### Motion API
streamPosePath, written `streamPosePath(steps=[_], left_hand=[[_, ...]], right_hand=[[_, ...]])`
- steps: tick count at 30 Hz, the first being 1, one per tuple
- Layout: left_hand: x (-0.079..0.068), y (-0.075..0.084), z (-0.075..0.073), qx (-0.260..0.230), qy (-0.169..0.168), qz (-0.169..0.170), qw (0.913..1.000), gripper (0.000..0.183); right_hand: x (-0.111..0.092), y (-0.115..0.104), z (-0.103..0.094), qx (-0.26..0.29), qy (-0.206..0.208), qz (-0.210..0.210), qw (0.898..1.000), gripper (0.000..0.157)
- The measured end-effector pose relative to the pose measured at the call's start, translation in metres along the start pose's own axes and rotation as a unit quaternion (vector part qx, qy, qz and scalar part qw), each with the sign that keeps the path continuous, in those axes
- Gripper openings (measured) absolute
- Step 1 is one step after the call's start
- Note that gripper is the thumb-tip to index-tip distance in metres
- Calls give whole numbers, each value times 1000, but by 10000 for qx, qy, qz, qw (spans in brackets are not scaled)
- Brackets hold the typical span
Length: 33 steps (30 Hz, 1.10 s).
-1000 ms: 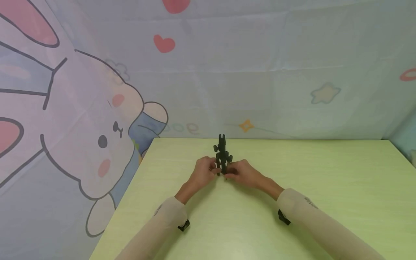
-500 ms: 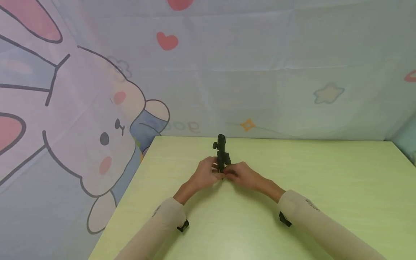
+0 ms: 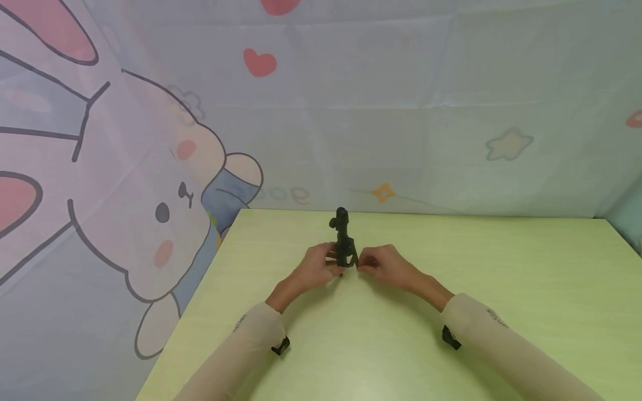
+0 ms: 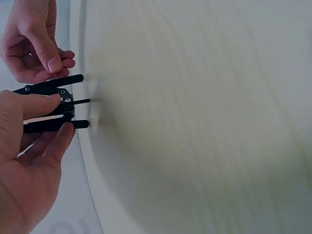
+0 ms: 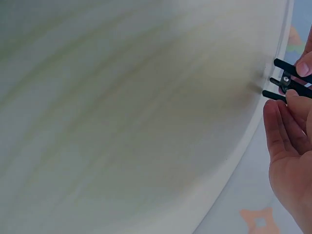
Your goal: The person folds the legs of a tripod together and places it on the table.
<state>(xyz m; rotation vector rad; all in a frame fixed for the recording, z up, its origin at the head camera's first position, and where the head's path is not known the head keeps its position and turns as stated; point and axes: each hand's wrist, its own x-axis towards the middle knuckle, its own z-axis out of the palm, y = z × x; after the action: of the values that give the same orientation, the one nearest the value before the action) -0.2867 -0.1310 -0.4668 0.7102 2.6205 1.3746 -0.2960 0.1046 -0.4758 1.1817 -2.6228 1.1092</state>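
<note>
My left hand [image 3: 319, 267] pinches the black folding stand [image 3: 343, 227], near the table's [image 3: 481, 262] far edge, left of centre. My right hand [image 3: 391, 268] adjoins one splayed leg [image 4: 77, 78]; can't tell whether gripping. Risk: one-sided push, stand twists loose.

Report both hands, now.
Left hand: holding the black stand.
Right hand: right by one stand leg; whether it grips it cannot be told.

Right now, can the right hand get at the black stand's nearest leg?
Likely yes: the right hand is at that leg, perhaps touching, with nothing visible between; the left hand holds the stand.
</note>
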Motion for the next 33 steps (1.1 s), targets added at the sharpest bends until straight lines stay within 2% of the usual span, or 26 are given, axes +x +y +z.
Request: streamPosePath(steps=[8, 15, 21, 28, 33], left_hand=[[3, -6, -7, 40, -363, 213, 9991, 52], [7, -5, -5, 216, -624, 87, 9978, 50], [6, 3, -1, 503, -692, -25, 9963, 48], [8, 5, -2, 911, -695, 287, 9930, 45], [8, 5, -4, 950, -714, 275, 9925, 44]], right_hand=[[0, 5, 0, 137, -47, 52, 9999, 4], [2, 10, 7, -140, 28, -285, 9995, 5], [5, 13, 11, -280, 67, -501, 9983, 8], [8, 6, 10, -473, 2, -490, 9977, 7], [10, 4, 10, -560, -14, -435, 9975, 7]])
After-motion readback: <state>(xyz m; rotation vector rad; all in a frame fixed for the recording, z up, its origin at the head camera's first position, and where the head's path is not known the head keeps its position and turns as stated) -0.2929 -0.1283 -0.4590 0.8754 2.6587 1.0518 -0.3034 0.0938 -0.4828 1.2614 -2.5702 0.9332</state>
